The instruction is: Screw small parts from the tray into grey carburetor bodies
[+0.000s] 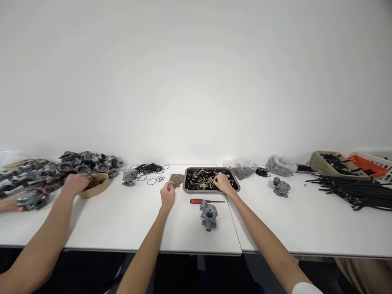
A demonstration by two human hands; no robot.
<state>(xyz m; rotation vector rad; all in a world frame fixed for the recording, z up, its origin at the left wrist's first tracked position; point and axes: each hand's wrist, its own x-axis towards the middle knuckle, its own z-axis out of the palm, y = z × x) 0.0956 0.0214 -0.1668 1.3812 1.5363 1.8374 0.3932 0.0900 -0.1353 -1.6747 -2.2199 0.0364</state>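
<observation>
Tray [211,192] of blk/brass parts [199,179] sits ctr on the white table [122,220]; your R hand [223,183] reaches in, fingers bunched, can't tell if w/ a pc. Your L hand [167,194] is curled beside the brass-bit pile [177,179], contents hidden. Carb body [209,216] stands nr the red-handled screwdriver [196,201].

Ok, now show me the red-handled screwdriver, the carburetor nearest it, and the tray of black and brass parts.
Red-handled screwdriver [196,201]: head view, on the red handle.
Carburetor [210,219]: head view, on the grey metal body.
Tray [200,192]: head view, on the near rim.
</observation>
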